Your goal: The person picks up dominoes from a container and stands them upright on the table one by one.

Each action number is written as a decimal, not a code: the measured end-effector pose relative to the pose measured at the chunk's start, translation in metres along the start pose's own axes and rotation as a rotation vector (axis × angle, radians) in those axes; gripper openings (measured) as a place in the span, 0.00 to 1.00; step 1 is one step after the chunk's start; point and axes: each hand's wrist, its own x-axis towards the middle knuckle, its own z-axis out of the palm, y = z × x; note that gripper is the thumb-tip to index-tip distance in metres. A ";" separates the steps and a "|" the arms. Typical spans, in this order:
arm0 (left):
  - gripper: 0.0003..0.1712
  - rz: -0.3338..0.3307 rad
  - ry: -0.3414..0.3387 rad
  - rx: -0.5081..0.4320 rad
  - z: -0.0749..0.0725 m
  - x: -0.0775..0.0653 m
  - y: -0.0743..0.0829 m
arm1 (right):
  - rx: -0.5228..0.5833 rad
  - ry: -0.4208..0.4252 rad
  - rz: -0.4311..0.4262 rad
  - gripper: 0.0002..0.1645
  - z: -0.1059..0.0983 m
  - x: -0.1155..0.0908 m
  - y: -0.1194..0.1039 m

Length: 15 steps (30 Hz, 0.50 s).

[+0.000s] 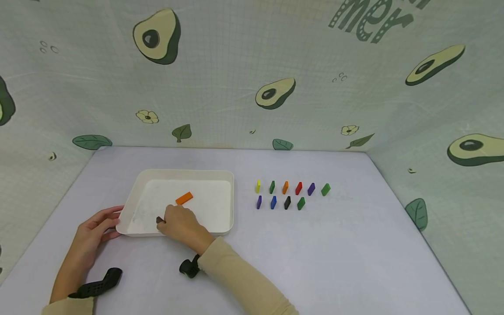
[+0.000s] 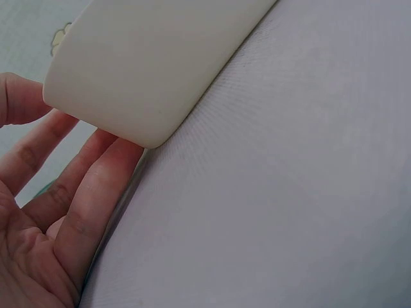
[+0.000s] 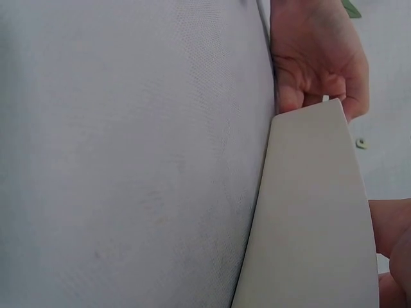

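Note:
A white tray [image 1: 226, 192] lies on the left half of the table, with an orange block [image 1: 184, 198] flat inside it. My left hand [image 1: 94, 227] holds the tray's near left corner. In the left wrist view, the bent fingers [image 2: 96, 186] meet the tray's end wall. Over the tray's near part, my right hand [image 1: 183, 225] pinches a small dark brown block [image 1: 159, 220], mostly covered by the fingers. In the right wrist view, the tray wall [image 3: 314, 212] hides part of the right hand [image 3: 395, 256].
Right of the tray, several coloured blocks stand in two rows, among them a yellow block [image 1: 258, 186], a red block [image 1: 299, 188], a black block [image 1: 287, 202] and a blue block [image 1: 273, 202]. A cloth printed with avocados [image 1: 275, 93] hangs behind the table.

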 end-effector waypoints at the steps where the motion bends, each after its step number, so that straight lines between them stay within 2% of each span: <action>1: 0.16 0.000 0.000 -0.001 0.000 0.000 0.000 | 0.002 -0.001 0.000 0.15 0.000 0.000 0.000; 9: 0.16 -0.003 0.003 -0.007 0.000 0.002 -0.002 | 0.042 0.007 -0.002 0.16 -0.003 -0.002 0.002; 15: 0.16 0.005 -0.002 -0.006 -0.001 0.001 -0.003 | 0.085 0.003 -0.004 0.07 -0.013 -0.007 0.006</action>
